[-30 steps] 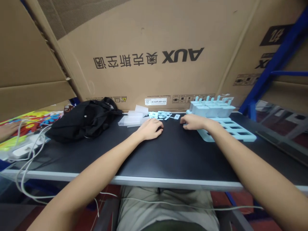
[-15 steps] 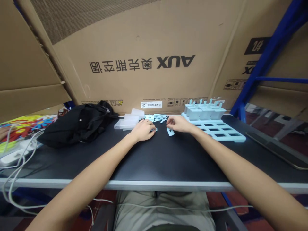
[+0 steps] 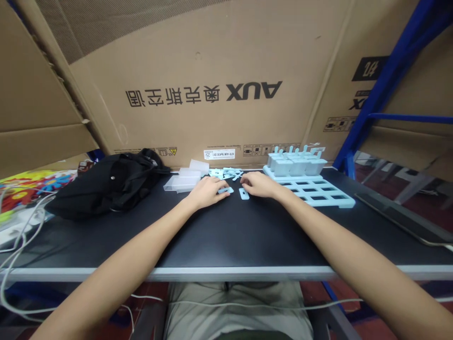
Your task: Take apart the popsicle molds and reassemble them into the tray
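My left hand (image 3: 206, 191) is closed, its thumb and fingertips on a small light blue popsicle-mould lid (image 3: 226, 190) with a slot in it. A second light blue lid (image 3: 244, 194) sits at the fingertips of my right hand (image 3: 261, 184), which are curled together over its near side. Just behind the hands lies a loose pile of light blue sticks and lids (image 3: 226, 173). Several clear frosted mould cups (image 3: 187, 179) lie to the left of it. On the right, assembled popsicle moulds (image 3: 295, 165) with stick handles stand on a light blue slotted rack (image 3: 320, 191).
A black bag (image 3: 106, 186) rests on the left of the black table (image 3: 244, 236), near white cables and a power strip (image 3: 21, 226). A large cardboard box (image 3: 198, 61) walls off the back. A dark flat tray-like object (image 3: 403, 219) lies at the right, beside a blue metal frame (image 3: 375, 94).
The lid by my right hand has turned straighter and lies flatter. My left hand has shifted slightly, showing more of its lid. The whole view has moved a little.
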Demonstrator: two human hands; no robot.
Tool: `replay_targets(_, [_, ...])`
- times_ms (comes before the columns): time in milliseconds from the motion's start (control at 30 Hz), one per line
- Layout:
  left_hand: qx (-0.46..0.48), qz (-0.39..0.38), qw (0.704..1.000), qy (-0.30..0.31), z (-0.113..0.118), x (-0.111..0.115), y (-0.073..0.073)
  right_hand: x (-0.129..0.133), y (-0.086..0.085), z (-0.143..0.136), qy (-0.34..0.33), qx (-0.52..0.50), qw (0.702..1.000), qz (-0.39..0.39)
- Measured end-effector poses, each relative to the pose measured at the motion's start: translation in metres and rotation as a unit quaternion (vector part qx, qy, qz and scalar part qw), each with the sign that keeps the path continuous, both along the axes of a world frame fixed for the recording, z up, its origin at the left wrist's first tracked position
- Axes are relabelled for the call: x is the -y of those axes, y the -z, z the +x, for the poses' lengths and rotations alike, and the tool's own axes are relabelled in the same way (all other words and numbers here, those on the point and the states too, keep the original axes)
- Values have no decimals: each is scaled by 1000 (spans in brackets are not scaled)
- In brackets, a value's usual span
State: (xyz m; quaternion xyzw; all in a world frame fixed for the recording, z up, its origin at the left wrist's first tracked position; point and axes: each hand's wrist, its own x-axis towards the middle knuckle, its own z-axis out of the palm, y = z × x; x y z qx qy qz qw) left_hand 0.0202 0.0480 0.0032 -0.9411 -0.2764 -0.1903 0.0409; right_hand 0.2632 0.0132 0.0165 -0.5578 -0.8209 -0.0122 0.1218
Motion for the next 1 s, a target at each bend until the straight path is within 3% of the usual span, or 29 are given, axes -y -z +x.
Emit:
replay_targets(100, [30, 3, 999, -24, 1, 3, -2, -7, -4, -1, 25, -29, 999, 30])
replay_targets(233, [5, 0, 999, -32, 1, 4, 0, -40, -18, -20, 67, -87, 993, 37])
replay_targets(433, [-18, -8, 1000, 1, 0, 2, 3, -97, -33, -93, -51, -32, 997, 57])
replay_targets(600, [-23, -17, 999, 23, 2, 3, 1, -116, -24, -128, -26, 26, 999, 36])
replay_targets(800, [-33, -18, 999, 21, 2, 3, 1, -119, -18, -131, -2, 34, 998, 48])
replay_targets(900, [-29, -17, 999, 12, 2, 4, 2, -118, -29, -119, -1, 22, 998, 57])
replay_targets(1000, [-8, -27, 1000, 10, 2, 5, 3, -104, -50, -87, -12, -5, 996, 84])
